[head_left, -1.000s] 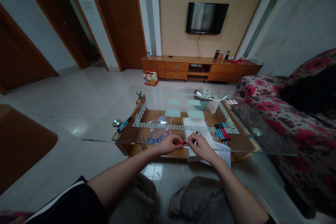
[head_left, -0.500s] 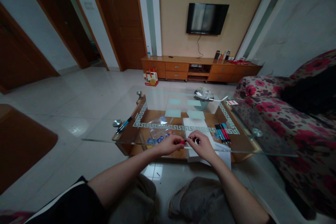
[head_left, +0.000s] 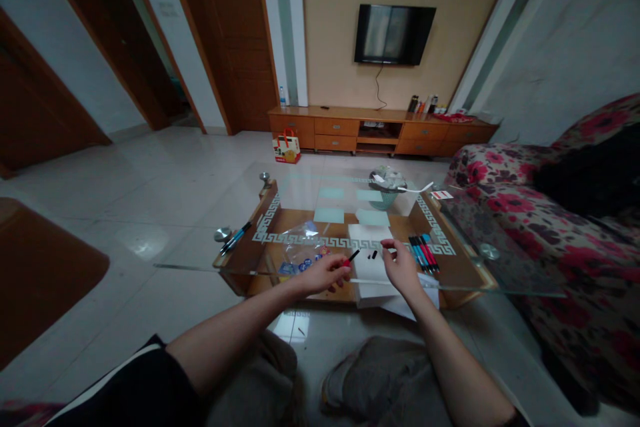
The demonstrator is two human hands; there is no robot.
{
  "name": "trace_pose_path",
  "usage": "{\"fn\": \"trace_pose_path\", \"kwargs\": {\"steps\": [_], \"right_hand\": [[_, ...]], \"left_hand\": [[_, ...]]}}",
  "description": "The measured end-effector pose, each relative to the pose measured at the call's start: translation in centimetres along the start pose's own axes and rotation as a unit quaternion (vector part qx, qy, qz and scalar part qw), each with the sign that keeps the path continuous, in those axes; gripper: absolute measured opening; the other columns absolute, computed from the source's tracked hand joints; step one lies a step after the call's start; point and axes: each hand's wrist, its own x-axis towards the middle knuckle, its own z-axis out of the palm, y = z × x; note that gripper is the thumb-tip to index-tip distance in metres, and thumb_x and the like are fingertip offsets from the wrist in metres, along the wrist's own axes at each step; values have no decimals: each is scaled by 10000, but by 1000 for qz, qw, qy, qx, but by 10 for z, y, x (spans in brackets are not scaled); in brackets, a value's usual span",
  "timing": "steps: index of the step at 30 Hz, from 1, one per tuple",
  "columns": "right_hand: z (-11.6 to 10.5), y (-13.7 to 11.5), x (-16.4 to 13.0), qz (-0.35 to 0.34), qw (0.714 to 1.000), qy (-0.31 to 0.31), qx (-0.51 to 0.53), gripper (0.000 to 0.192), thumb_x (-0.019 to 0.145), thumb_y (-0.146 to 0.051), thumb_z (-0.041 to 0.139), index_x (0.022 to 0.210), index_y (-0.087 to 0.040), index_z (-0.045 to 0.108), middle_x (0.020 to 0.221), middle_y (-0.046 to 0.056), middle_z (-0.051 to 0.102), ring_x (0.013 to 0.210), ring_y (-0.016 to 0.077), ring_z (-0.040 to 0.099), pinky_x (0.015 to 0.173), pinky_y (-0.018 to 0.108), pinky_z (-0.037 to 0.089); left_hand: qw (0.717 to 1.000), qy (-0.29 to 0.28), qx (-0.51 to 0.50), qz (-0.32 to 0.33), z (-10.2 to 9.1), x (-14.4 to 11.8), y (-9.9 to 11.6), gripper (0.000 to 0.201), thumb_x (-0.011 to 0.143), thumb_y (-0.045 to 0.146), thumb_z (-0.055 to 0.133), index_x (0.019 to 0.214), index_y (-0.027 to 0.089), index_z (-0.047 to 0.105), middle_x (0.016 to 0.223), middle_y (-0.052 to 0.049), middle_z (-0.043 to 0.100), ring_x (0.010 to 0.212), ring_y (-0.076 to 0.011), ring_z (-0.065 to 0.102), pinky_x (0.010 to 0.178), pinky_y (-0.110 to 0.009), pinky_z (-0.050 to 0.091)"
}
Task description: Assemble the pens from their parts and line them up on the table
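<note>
A: Starting nearest: two bare forearms reach out over the knees toward the glass table (head_left: 500, 283). What does each hand have?

B: Left hand (head_left: 324, 273) is curled round a red-and-black pen (head_left: 351, 257), gripping its lower end; the dark tip points up and to the right, clear of the fingers. Right hand (head_left: 401, 265) sits apart from the left, fingers pinched together near a small white bit at the fingertips. Too small to tell what it is, or whether it is truly gripped.

A: And between the hands?

B: A small black piece (head_left: 374, 254), maybe a cap, lies on the white paper (head_left: 373, 260), just right of the pen tip and touching neither hand. The paper lies on the glass under both hands.

A: Beside them?

B: A row of pens (head_left: 424, 253), blue, black and red, just right of the right hand. A clear plastic bag (head_left: 303, 245) with small blue and red items just beyond the left hand. Two more pens (head_left: 236, 238) at the table's left edge, well apart.

A: Further out?

B: A basket of crumpled paper (head_left: 387, 184) at the far end of the table, floral sofa (head_left: 560, 213) to the right. Beyond, a red-and-white bag (head_left: 287, 147) on the floor before a wooden cabinet (head_left: 380, 128), and a wall television (head_left: 394, 34) above it.
</note>
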Motion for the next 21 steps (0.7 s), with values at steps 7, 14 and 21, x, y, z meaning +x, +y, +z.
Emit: {"fn": "trace_pose_path", "kwargs": {"steps": [7, 14, 21], "right_hand": [[4, 3, -8, -74, 990, -59, -102, 329, 832, -167, 471, 1103, -200, 654, 1065, 87, 597, 886, 204, 584, 896, 365, 455], [6, 6, -11, -89, 984, -92, -126, 341, 842, -155, 502, 1130, -211, 675, 1079, 89, 602, 956, 216, 581, 927, 356, 448], [7, 9, -12, -93, 978, -110, -153, 334, 859, -169, 519, 1157, -198, 669, 1094, 91, 642, 986, 220, 594, 946, 351, 441]], "left_hand": [[1000, -16, -11, 12, 1, 1, -1, 363, 865, 529, 568, 961, 180, 537, 847, -27, 597, 705, -121, 600, 565, -210, 504], [1000, -21, -17, 14, 1, 2, -2, 368, 867, 534, 568, 961, 180, 533, 847, -32, 608, 695, -126, 608, 559, -225, 516], [1000, -19, 2, 4, 2, 1, 2, 390, 855, 555, 571, 945, 178, 532, 864, -43, 629, 685, -120, 606, 552, -210, 502]]}}
